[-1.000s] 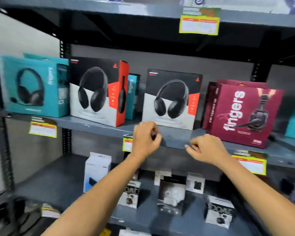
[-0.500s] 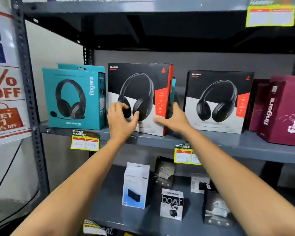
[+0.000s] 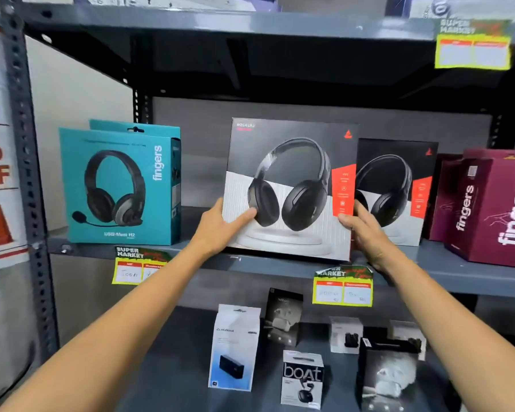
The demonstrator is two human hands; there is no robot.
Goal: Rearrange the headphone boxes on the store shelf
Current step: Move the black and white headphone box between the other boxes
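Observation:
I hold a black, white and red headphone box (image 3: 289, 188) in front of the middle shelf (image 3: 280, 264), lifted and tilted toward me. My left hand (image 3: 220, 226) grips its lower left edge, thumb on the front. My right hand (image 3: 364, 230) grips its lower right edge. Behind it to the right stands a second, matching black box (image 3: 399, 191), partly hidden. Two teal headphone boxes (image 3: 119, 185) stand one behind the other at the shelf's left. Maroon boxes (image 3: 494, 206) stand at the right.
Yellow price tags (image 3: 342, 288) hang from the shelf edge. The lower shelf holds small earbud and gadget boxes, among them a white one (image 3: 235, 347) and a "boat" box (image 3: 302, 379). A perforated steel upright (image 3: 27, 173) and sale posters are at the left.
Both hands closed on the left black box and lifted it off the shelf toward me and to the right, leaving a gap beside the teal boxes. The camera moved closer.

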